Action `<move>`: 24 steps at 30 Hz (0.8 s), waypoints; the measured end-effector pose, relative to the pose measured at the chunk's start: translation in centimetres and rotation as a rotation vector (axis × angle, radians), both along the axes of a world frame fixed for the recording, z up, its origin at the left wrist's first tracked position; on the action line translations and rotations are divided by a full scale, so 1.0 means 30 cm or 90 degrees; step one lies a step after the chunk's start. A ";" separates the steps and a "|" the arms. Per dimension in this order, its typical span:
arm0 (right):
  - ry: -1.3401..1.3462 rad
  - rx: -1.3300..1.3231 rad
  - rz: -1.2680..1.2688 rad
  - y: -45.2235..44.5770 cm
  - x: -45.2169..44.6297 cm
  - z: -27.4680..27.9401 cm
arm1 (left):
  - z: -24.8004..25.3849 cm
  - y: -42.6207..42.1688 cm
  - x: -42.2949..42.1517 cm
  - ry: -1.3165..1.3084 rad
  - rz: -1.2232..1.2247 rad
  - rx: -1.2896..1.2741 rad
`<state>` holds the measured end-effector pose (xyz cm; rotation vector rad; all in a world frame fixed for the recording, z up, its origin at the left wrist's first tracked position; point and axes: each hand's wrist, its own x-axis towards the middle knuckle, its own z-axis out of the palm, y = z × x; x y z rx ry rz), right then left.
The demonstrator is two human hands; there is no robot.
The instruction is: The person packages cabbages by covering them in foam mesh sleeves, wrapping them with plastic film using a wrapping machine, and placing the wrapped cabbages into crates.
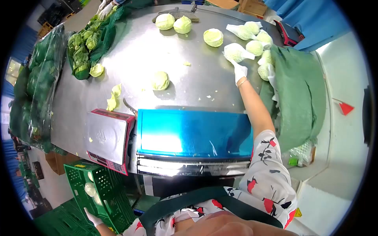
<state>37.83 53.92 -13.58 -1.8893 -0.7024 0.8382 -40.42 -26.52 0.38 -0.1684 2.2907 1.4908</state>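
Observation:
My right hand [240,73], in a white glove, reaches across the steel table. Its fingers are closed at the loose end of a white foam net around a cabbage [235,52]. Several more netted cabbages [254,48] lie just beyond it on the right. My left hand [93,218], also gloved, is low at the left beside the green crate [74,185], its visible fingers stretched out along the crate's near edge. Wrapped pale cabbages [90,189] sit inside the crate. Bare cabbages rest on the table, one in the middle [160,80] and another [213,37] farther back.
A red-edged scale [106,135] and a blue-topped panel [193,133] line the table's near edge. A knife [129,106] and loose leaves [113,101] lie behind them. Green net sacks [98,49] fill the left. A co-worker's gloved hands [104,10] are at the far left.

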 end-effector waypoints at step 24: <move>0.568 -0.086 0.617 -0.476 -0.083 0.496 | 0.199 1.591 1.085 0.003 -0.748 0.254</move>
